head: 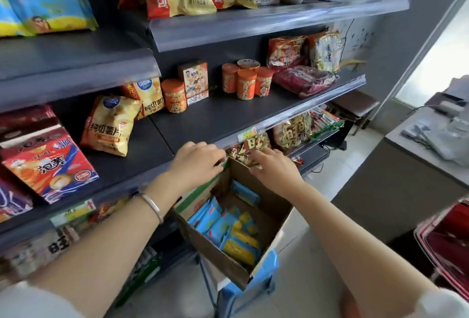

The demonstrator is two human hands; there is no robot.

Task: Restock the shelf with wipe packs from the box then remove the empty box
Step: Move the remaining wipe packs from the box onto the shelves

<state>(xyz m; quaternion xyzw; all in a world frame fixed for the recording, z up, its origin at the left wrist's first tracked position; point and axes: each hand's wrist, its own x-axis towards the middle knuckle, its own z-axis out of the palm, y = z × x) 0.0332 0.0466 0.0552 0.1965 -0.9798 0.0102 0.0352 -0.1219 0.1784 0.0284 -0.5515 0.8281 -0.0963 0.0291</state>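
1. Where both arms reach forward over the cardboard box, the left hand has its fingers curled at the box's far left flap; whether they grip it I cannot tell.
2. Right hand: fingers bent down at the far rim of the box; whether they hold anything I cannot tell.
3. Wipe packs: blue and yellow, standing inside the box, below and nearer than both sets of fingertips.
4. Blue stool: beneath the box.
5. Shelf: dark, just beyond the fingers, bearing orange canisters.
6. Silver bangle: on the left wrist.
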